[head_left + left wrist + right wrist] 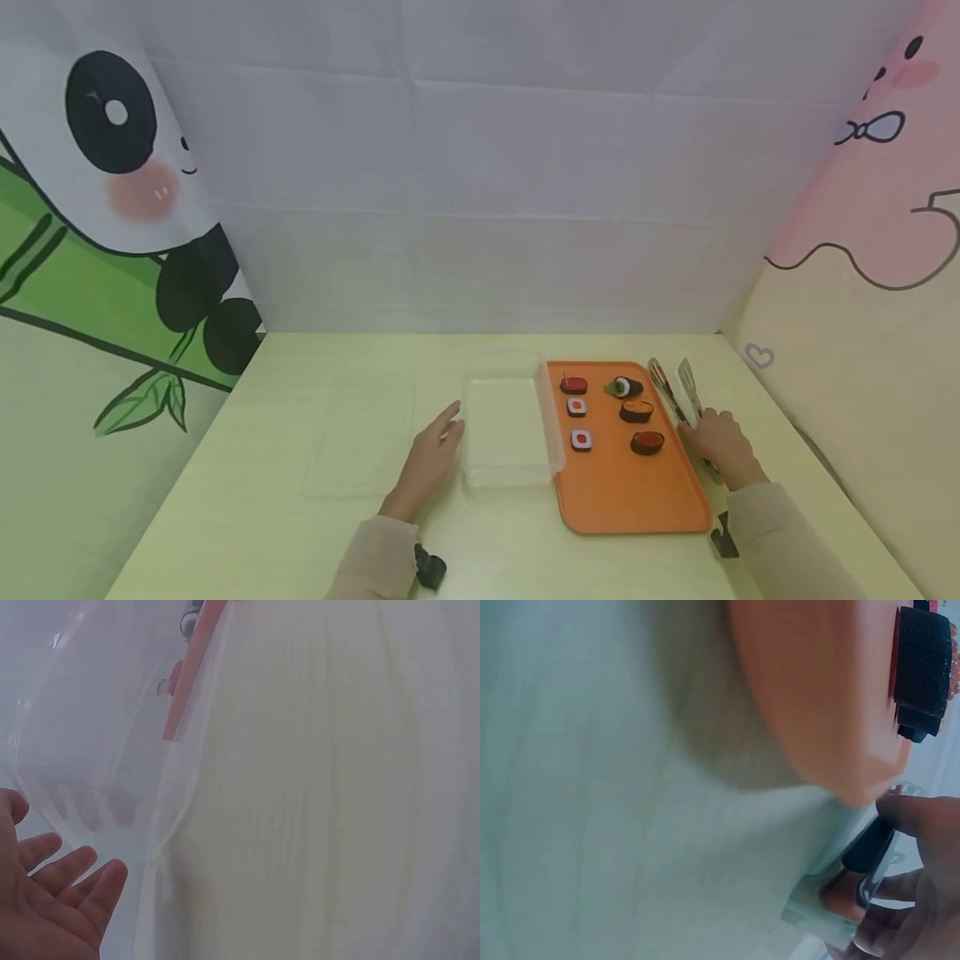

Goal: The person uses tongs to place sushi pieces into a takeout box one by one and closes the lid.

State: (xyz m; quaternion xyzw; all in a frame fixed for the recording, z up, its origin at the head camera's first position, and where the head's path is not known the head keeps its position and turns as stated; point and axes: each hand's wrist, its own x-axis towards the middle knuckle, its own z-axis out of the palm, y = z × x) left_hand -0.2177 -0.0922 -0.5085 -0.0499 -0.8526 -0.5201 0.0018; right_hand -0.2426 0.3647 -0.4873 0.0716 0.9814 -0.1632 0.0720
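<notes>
My right hand grips a pair of tongs lying along the right edge of the orange tray. In the right wrist view, thumb and fingers are around its dark handle. My left hand, fingers loosely spread, is beside the left wall of a clear plastic box. Whether its fingertips touch that wall I cannot tell. On the tray lie several sushi pieces, among them a square roll, a red-topped piece, an orange-topped piece and a green-filled roll.
A flat clear lid lies on the pale table left of my left hand. The box's right side overlaps the tray's left edge. A white backdrop stands behind the table, with printed cloths at both sides.
</notes>
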